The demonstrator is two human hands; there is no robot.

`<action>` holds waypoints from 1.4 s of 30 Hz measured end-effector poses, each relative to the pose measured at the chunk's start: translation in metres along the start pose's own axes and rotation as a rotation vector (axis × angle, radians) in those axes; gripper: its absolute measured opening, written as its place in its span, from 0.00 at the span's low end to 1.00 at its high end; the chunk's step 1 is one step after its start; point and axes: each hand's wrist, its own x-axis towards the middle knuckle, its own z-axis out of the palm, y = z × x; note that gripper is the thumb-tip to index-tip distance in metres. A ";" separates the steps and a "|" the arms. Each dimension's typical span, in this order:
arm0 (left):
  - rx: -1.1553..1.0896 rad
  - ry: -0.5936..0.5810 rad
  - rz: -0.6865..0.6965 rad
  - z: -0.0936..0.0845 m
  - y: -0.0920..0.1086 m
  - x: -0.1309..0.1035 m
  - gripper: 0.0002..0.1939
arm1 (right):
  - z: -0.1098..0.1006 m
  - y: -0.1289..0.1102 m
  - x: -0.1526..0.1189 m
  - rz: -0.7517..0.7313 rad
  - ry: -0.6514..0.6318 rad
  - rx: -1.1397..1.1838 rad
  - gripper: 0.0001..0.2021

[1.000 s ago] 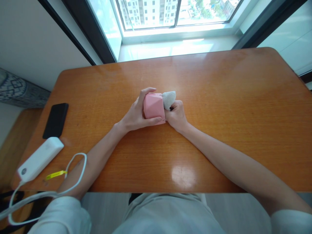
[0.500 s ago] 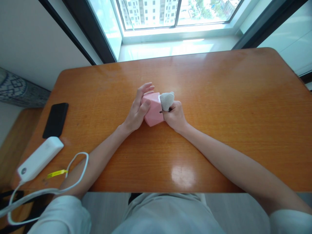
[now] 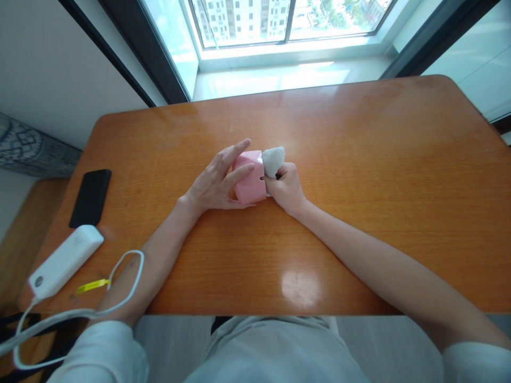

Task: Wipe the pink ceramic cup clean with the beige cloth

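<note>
A small pink faceted box (image 3: 253,186) is at the middle of the table, its right side meeting my right hand. My left hand (image 3: 221,178) wraps round the box's left part, with fingers spread over its top and front and one digit along its lower edge. From the box's right end a small pale grey plush piece (image 3: 273,161) with a rounded, ear-like tip sticks out. My right hand (image 3: 286,186) is closed in a fist on this plush piece, right against the box. The fist hides the plush piece's lower part, and the box's inside is not visible.
On the left of the wooden table (image 3: 359,213) lie a black phone (image 3: 90,198) and a white oblong device (image 3: 66,261). A white cable (image 3: 138,279) with a yellow tag (image 3: 92,286) loops over my left forearm. Beyond the table's far edge is a window (image 3: 287,24).
My left hand has shifted its grip: its fingers now spread across the box's top and front, with one digit under the lower edge. The box and my right hand have barely moved.
</note>
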 end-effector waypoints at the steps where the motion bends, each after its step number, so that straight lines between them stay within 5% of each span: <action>1: 0.011 -0.002 -0.003 0.000 0.001 0.001 0.64 | 0.000 0.001 0.000 -0.001 0.001 -0.002 0.13; 12: -0.173 0.043 -0.273 0.003 0.022 0.011 0.65 | -0.003 0.003 0.000 -0.062 -0.038 -0.021 0.11; 23: -0.482 0.049 -0.681 -0.004 0.039 0.028 0.41 | -0.004 0.005 -0.003 -0.098 -0.065 -0.100 0.12; 28: -0.651 0.066 -0.879 0.005 0.042 0.028 0.39 | -0.001 0.005 -0.003 -0.143 -0.042 -0.143 0.11; 30: -0.613 0.146 -0.807 0.008 0.041 0.027 0.38 | 0.001 0.004 -0.003 -0.137 -0.029 -0.137 0.11; 33: -0.420 0.216 -0.511 0.006 0.034 0.024 0.41 | 0.001 0.002 -0.002 -0.120 -0.024 -0.115 0.10; 37: -0.137 0.013 -0.129 -0.004 0.019 0.014 0.56 | 0.002 -0.001 -0.001 -0.084 0.004 -0.084 0.12; 42: 0.013 -0.059 -0.040 -0.005 0.010 0.006 0.60 | 0.001 -0.001 0.000 -0.040 -0.009 -0.059 0.13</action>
